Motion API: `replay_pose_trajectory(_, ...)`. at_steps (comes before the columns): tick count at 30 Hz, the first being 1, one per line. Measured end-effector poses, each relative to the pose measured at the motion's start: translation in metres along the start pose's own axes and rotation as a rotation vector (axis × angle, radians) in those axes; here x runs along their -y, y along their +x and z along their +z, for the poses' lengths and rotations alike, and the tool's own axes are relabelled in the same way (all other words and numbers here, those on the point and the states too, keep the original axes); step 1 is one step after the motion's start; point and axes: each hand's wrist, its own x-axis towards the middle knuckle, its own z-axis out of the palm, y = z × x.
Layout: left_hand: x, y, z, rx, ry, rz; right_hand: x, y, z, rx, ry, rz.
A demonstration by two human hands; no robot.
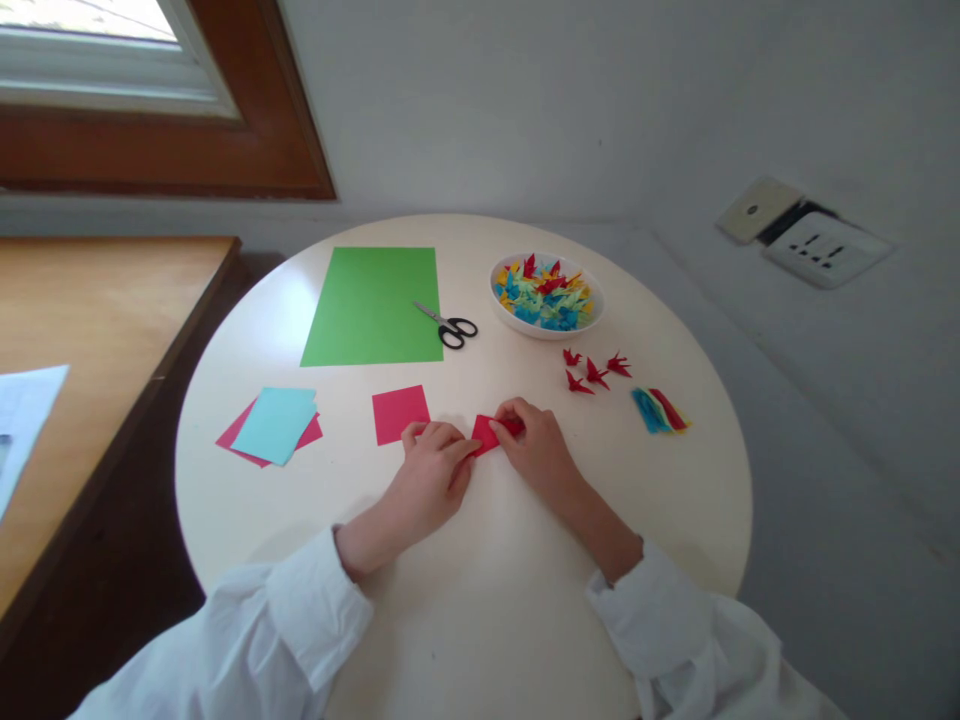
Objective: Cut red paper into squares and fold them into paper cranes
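A small folded piece of red paper lies on the table between my hands. The fingers of my left hand are closed at its left edge. My right hand pinches its right side, and the fingers partly cover it. Just beyond my left hand is a flat square of red paper, close to my fingertips. Several red paper cranes sit to the right, beyond my right hand.
A green sheet lies at the back, with scissors across its right edge. A white bowl holds many coloured cranes. Blue paper squares overlap red ones at left. Coloured folded strips lie at right. A wall stands behind the round table.
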Motion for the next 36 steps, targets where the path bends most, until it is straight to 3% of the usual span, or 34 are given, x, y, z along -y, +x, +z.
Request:
replay_pose_trajectory(20, 0.0007, -0.0004, 0.0028, -0.075, 0.012, 0.101, -0.0021, 0.0003, 0.0043, 0.013, -0.070, -0.025)
replay_pose_trajectory(36, -0.0014, -0.0003, 0.0026, -0.017, 0.010, 0.122, -0.0018, 0.0000, 0.0040, 0.015, -0.109, -0.048)
